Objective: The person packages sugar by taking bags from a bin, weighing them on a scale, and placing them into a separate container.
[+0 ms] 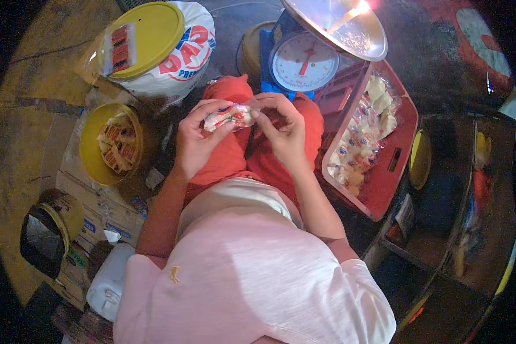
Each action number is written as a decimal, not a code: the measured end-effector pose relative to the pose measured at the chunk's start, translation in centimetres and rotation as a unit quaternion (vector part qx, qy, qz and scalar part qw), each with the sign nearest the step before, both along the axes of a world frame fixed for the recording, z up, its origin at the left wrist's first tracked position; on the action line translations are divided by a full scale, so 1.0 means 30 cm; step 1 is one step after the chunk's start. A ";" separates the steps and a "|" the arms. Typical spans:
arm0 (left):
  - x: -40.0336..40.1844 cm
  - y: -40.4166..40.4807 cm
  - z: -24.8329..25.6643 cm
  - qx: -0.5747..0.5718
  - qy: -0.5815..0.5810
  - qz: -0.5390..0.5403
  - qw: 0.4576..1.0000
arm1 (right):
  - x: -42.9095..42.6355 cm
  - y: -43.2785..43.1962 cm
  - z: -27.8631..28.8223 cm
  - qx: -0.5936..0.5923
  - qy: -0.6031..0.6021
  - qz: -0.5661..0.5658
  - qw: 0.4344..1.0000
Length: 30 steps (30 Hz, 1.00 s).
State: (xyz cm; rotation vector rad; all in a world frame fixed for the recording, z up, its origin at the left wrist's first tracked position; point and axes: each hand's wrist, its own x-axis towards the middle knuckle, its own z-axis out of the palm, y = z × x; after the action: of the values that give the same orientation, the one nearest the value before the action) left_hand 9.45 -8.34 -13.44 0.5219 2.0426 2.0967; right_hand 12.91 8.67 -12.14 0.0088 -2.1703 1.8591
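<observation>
Between my two hands, above my red trousers, is a small clear plastic packet [228,118] with red and blue print and pale contents. My left hand [201,131] grips its left end, thumb below and fingers over the top. At the packet's right end, the thumb and fingertips of my right hand [284,124] pinch the plastic. Right of my knees, a red plastic crate [385,189] holds many similar printed packets [365,133]. To the left, a yellow bucket [86,144] contains packets with red labels [119,142].
Ahead stands a dial scale [304,62] bearing a metal pan [296,8] with a wooden-handled utensil. A white printed sack [189,56] has a yellow lid [155,30] and a strip of red labels [121,49] on it. Behind left are a plastic jug [112,275] and flattened cardboard [75,185].
</observation>
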 end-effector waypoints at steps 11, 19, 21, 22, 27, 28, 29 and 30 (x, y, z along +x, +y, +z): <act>-0.030 -0.021 0.024 -0.114 0.144 0.028 0.983 | -0.044 0.019 0.054 0.156 0.098 -0.045 0.982; -0.060 -0.059 0.069 -0.154 0.165 0.053 0.973 | -0.046 0.017 0.029 0.003 -0.008 0.059 0.998; -0.057 -0.061 0.082 -0.145 0.125 0.054 0.980 | -0.050 0.021 0.011 0.017 -0.007 0.039 0.999; -0.052 -0.057 0.088 -0.148 0.126 0.039 0.980 | -0.046 0.011 -0.001 -0.014 -0.033 0.043 0.998; -0.042 -0.043 0.068 -0.121 0.082 0.021 0.989 | -0.053 -0.017 -0.013 -0.105 -0.045 -0.012 0.993; -0.045 -0.048 0.069 -0.146 0.092 -0.001 0.985 | -0.052 -0.020 -0.009 -0.105 -0.045 -0.012 0.993; -0.049 -0.051 0.068 -0.170 0.101 -0.024 0.980 | -0.048 -0.021 -0.003 -0.075 -0.040 0.005 0.996; -0.052 -0.052 0.062 -0.170 0.102 -0.022 0.980 | -0.047 -0.022 0.003 -0.045 -0.033 0.023 0.998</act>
State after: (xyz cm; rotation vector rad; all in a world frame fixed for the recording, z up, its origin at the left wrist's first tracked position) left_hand 7.90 -9.91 -11.57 0.7396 2.4099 1.6732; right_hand 11.49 8.00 -12.07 -0.0212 -2.1443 2.0090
